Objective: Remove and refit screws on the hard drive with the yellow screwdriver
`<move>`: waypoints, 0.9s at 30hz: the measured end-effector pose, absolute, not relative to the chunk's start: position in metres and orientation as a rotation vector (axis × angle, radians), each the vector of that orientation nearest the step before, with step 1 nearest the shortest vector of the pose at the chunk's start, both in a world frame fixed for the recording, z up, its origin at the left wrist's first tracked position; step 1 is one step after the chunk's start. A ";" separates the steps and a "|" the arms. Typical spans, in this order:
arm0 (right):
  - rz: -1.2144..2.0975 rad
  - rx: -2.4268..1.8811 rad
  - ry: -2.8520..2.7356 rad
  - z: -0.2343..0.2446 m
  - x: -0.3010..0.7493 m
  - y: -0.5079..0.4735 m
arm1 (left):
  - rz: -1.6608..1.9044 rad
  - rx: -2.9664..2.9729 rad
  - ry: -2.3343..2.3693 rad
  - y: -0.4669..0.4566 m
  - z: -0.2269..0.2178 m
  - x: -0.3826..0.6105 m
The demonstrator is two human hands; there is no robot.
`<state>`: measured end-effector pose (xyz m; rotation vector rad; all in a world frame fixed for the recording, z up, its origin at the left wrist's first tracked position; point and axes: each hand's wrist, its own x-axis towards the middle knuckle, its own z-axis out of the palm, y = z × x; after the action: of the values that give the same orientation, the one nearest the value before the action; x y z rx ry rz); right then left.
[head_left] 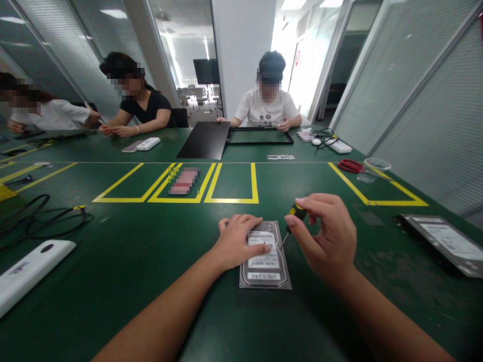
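Observation:
A silver hard drive (pixel 266 266) with a white label lies flat on the green table (pixel 151 261) right in front of me. My left hand (pixel 237 241) rests on its top left part, fingers spread flat over the label. My right hand (pixel 324 236) pinches a small screwdriver (pixel 292 221) with a black and yellow handle. The screwdriver's metal tip touches the drive's right edge.
A second hard drive (pixel 445 244) lies at the right. A white device (pixel 30 269) and black cables (pixel 41 216) are at the left. Yellow taped boxes (pixel 232 183), red scissors (pixel 350 166) and a clear cup (pixel 375 166) lie farther off. Three other people sit across the table.

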<state>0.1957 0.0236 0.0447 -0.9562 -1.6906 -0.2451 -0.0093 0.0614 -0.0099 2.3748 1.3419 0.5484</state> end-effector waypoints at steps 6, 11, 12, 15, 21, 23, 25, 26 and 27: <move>-0.235 -0.967 -1.686 0.046 0.196 0.022 | 0.542 2.364 1.325 0.062 -0.011 -0.010; -0.175 -0.975 -1.695 0.045 0.197 0.020 | 0.552 2.365 1.308 0.062 -0.011 -0.010; -0.176 -0.966 -1.698 0.044 0.197 0.021 | 0.551 2.364 1.307 0.062 -0.010 -0.009; -0.217 -0.954 -1.699 0.044 0.197 0.022 | 0.544 2.353 1.305 0.062 -0.010 -0.009; -0.279 -0.974 -1.678 0.046 0.196 0.024 | 0.561 2.338 1.289 0.064 -0.013 -0.011; -0.261 -0.984 -1.685 0.046 0.196 0.023 | 0.570 2.338 1.281 0.064 -0.014 -0.011; -0.225 -0.988 -1.689 0.045 0.196 0.022 | 0.582 2.336 1.274 0.064 -0.015 -0.011; -0.207 -0.989 -1.687 0.044 0.196 0.022 | 0.587 2.336 1.270 0.064 -0.015 -0.011; -0.193 -0.992 -1.686 0.042 0.196 0.021 | 0.590 2.335 1.268 0.064 -0.015 -0.011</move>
<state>0.1965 0.0213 0.0425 -0.9925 -1.6856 -0.1925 -0.0109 0.0643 -0.0147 2.3346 1.2684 0.5905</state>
